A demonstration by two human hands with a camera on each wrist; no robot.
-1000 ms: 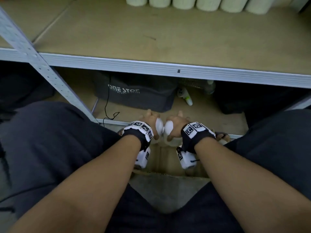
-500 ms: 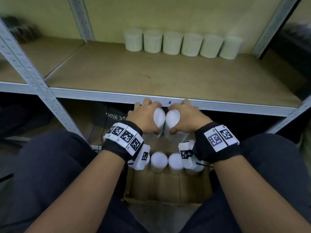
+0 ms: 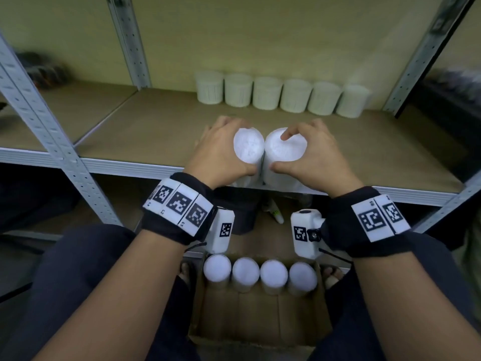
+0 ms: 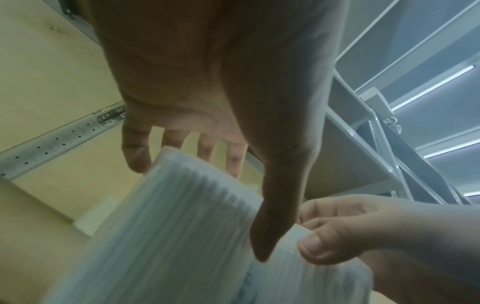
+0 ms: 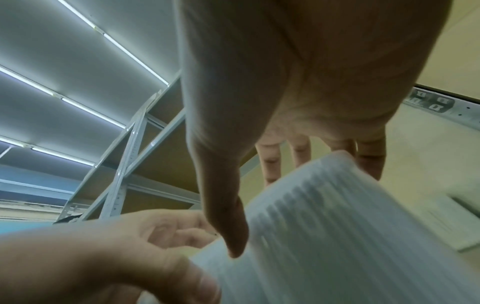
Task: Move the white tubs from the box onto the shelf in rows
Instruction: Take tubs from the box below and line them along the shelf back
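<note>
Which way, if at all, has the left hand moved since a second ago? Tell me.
Yes. The left hand, gripping a white tub, has risen from the box up over the shelf front edge.

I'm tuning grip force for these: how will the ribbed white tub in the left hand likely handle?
The ribbed tub likely grips well: its ridged wall should resist slipping under the left hand. It seems light, since one hand carries it from above. It is taller than wide, so it may tip if set down askew on the shelf.
</note>
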